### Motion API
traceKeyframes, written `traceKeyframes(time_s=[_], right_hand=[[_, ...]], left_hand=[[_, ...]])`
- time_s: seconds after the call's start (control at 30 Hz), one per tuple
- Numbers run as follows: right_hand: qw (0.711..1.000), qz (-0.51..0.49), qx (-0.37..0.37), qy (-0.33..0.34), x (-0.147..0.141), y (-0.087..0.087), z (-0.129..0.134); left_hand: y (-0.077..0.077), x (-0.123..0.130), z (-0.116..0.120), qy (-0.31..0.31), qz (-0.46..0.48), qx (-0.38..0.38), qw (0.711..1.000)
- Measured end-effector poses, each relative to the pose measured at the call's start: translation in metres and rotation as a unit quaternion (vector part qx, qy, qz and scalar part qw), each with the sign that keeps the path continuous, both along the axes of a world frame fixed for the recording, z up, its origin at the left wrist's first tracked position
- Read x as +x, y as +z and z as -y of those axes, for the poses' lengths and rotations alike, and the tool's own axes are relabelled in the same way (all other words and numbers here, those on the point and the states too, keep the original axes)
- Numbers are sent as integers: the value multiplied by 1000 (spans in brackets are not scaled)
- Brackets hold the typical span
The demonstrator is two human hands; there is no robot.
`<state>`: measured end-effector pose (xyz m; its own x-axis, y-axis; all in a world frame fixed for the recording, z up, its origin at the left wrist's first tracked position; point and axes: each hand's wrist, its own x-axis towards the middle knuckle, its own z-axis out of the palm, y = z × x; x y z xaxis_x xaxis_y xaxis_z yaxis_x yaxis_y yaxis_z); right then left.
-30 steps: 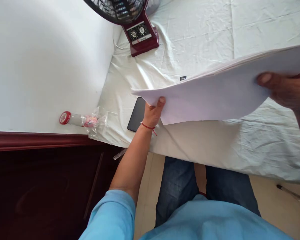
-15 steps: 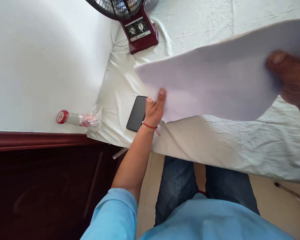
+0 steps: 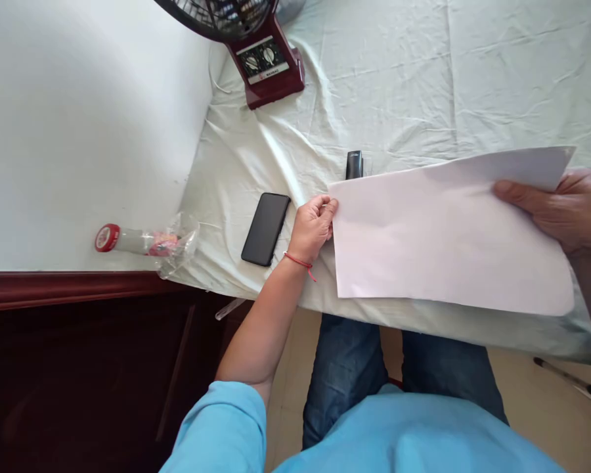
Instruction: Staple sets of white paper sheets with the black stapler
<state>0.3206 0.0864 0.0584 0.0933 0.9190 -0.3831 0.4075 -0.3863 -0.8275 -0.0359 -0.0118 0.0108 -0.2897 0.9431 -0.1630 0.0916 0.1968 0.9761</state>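
Jeans [image 3: 347, 374] showing below hands. White paper [image 3: 448, 246] spanning between hands, above pale tablecloth [image 3: 398, 92]. Left hand [image 3: 316, 225] pinching paper's left edge near far corner. Right hand [image 3: 569, 207] gripping paper's right end, thumb pressing on top. Black phone [image 3: 266, 228] lying just left of left hand; red-capped bottle [image 3: 132, 241] sitting farther left. Dark object [image 3: 354, 164], partly hiding behind paper, lying just beyond left hand. Dark red fan [image 3: 276, 82] standing well beyond left hand.
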Motion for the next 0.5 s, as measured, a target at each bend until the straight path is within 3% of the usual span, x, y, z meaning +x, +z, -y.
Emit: traceKeyframes(time_s=[0.13, 0.27, 0.4, 0.5], right_hand=[[998, 20, -49, 38, 0, -6, 0], [993, 59, -48, 89, 8, -12, -4], [982, 130, -71, 117, 24, -18, -4], [986, 113, -57, 111, 29, -21, 2]], left_hand=[[8, 0, -5, -16, -19, -13, 1000], [15, -2, -10, -42, -37, -9, 998], [14, -5, -15, -82, -57, -7, 995], [11, -5, -16, -80, -85, -3, 993]])
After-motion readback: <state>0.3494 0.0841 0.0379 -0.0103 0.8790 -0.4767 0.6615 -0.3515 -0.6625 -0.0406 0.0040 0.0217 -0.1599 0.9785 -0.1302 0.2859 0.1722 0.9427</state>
